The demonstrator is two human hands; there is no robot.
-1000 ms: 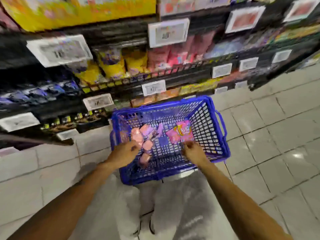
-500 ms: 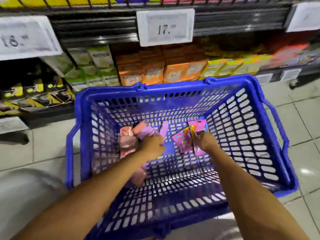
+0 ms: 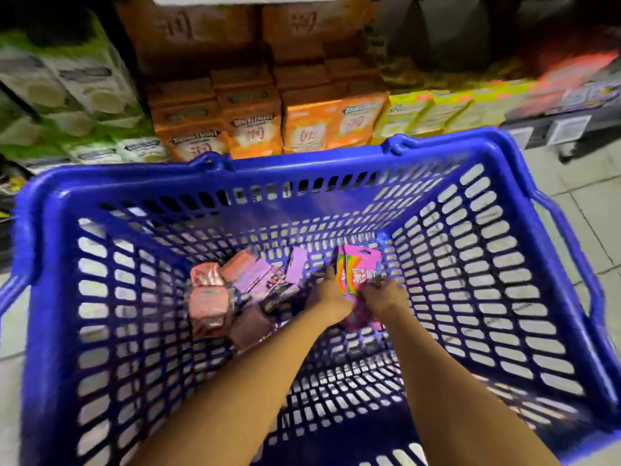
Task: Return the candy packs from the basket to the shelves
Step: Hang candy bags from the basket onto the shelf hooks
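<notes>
Reaching into the basket, we have our left hand and right hand both pinching the pink candy packs near its far right corner; lift them together, upright, toward the shelves beyond.

The left hand and right hand cover the lower part of the pink pack, and their fingers are hidden behind it. The basket is cut off at the bottom edge. Shelf boxes are blurred, their print barely legible, the top row cropped
</notes>
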